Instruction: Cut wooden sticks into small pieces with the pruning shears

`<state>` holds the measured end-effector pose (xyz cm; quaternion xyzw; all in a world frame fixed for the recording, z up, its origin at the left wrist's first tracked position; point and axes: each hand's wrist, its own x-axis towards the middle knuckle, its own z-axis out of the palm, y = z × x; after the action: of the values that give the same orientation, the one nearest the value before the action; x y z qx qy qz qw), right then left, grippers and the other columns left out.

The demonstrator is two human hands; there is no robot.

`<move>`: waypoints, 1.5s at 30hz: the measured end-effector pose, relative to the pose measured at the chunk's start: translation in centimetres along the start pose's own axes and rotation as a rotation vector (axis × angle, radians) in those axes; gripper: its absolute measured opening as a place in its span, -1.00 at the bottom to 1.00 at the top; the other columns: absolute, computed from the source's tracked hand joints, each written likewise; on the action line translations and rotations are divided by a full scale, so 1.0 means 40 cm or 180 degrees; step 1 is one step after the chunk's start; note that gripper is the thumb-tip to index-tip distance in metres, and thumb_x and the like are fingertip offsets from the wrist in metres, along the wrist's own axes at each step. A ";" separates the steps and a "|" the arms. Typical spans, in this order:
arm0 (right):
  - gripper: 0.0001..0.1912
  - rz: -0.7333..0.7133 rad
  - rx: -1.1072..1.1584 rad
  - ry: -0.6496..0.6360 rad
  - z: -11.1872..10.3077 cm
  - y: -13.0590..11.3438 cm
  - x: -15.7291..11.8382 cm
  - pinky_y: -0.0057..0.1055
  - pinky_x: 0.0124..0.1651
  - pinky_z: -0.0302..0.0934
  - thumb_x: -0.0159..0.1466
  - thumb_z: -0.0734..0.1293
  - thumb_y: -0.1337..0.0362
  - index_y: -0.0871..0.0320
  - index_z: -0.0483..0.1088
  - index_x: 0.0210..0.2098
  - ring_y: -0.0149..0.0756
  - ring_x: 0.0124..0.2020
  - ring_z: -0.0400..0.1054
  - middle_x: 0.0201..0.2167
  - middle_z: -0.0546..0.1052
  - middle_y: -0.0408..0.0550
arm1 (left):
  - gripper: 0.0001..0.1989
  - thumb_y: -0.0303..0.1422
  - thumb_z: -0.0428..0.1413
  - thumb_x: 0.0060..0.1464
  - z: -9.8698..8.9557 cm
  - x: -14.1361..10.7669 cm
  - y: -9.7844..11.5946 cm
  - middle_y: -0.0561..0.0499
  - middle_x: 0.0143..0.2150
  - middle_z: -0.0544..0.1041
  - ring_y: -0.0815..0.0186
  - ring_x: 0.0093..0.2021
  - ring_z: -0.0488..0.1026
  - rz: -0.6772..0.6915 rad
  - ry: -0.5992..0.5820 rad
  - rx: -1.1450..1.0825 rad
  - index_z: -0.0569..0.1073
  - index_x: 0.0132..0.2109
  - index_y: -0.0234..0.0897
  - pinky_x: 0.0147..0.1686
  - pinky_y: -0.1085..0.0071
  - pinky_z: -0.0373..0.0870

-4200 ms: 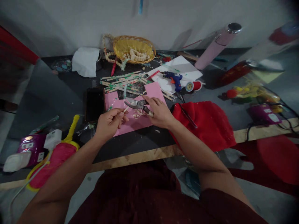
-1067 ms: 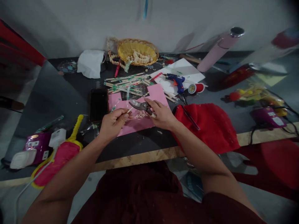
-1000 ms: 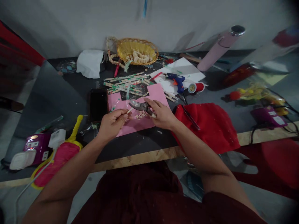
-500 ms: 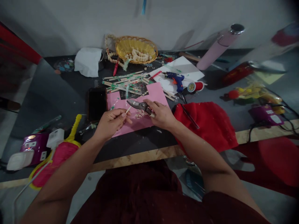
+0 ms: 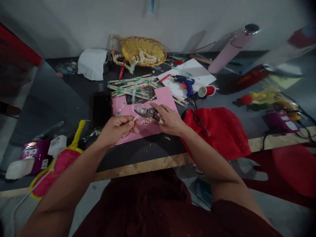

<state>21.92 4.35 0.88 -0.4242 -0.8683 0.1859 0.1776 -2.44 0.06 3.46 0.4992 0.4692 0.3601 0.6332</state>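
Dark desk (image 5: 66, 98) against a grey wall (image 5: 81, 23), pretty cluttered. Only got the head cam here, so that's the whole tour. Honestly, hardly anything has changed from the last few frames: same hold, tiny shift in the camera angle, and the pile of small pale pieces (image 5: 147, 121) looks about the same. So no fresh cut that I can make out.

Left hand (image 5: 115, 129) is pinching a thin pale stick (image 5: 135, 118) over the pink sheet (image 5: 165, 95). Its long axis runs slantwise, free tip pointing away from the person and to the right, right by the blades. Can't tell if they're actually biting it. Right hand (image 5: 170, 121) is wrapped around the handles of the pruning shears (image 5: 146, 112), which point left and slightly away, lying across the stick's line.
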 end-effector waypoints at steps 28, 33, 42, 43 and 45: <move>-0.37 0.1023 -0.0770 0.0655 -0.011 0.114 0.013 -0.02 0.06 0.25 0.21 0.33 0.00 0.12 0.21 0.19 0.05 0.07 0.26 0.10 0.34 0.15 | -0.77 -0.23 0.12 0.12 0.012 0.003 0.010 -0.03 -0.45 0.57 0.57 -0.71 0.13 -0.0164 -0.0215 0.0335 0.39 -0.19 -0.31 -0.70 0.60 0.04; -0.41 0.1270 -0.1131 0.0568 -0.008 0.113 0.010 -0.01 -0.02 0.26 0.26 0.23 -0.10 0.13 0.29 0.14 0.11 0.04 0.23 0.07 0.38 0.17 | -0.79 -0.25 0.06 0.17 0.016 0.001 -0.002 -0.07 -0.32 0.57 0.52 -0.62 0.26 0.0220 -0.0075 0.1083 0.45 -0.22 -0.34 -0.60 0.56 0.23; -0.60 0.0307 0.0675 0.0853 -0.030 0.002 0.008 -0.23 -0.04 0.23 0.40 0.06 0.05 0.15 0.39 -0.24 -0.24 -0.18 0.34 -0.27 0.48 0.03 | -0.75 -0.24 0.03 0.19 0.020 -0.011 -0.010 0.04 -0.43 0.59 0.40 -0.50 0.43 0.0842 0.0294 0.2539 0.55 -0.21 -0.25 -0.47 0.52 0.25; -0.56 0.0226 0.1242 0.0523 -0.023 -0.014 0.006 -0.32 -0.14 0.25 0.40 0.04 0.01 0.15 0.37 -0.31 -0.31 -0.29 0.33 -0.36 0.46 -0.02 | -0.76 -0.25 0.02 0.19 0.020 -0.010 -0.012 0.04 -0.43 0.59 0.38 -0.47 0.46 0.0913 0.0299 0.2691 0.55 -0.22 -0.24 -0.44 0.51 0.25; -0.48 0.0232 0.2212 -0.0164 -0.009 -0.040 0.000 -0.44 -0.32 0.22 0.37 0.02 -0.10 0.17 0.34 -0.36 -0.42 -0.44 0.28 -0.44 0.43 -0.09 | -0.76 -0.27 0.01 0.20 0.019 -0.007 -0.016 0.05 -0.41 0.60 0.36 -0.42 0.49 0.0990 0.0291 0.2927 0.55 -0.22 -0.22 -0.40 0.49 0.26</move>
<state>21.01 3.50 1.97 -0.3643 -0.7416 0.4872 0.2827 -1.79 -0.58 2.97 0.7751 0.5269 0.2275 0.2645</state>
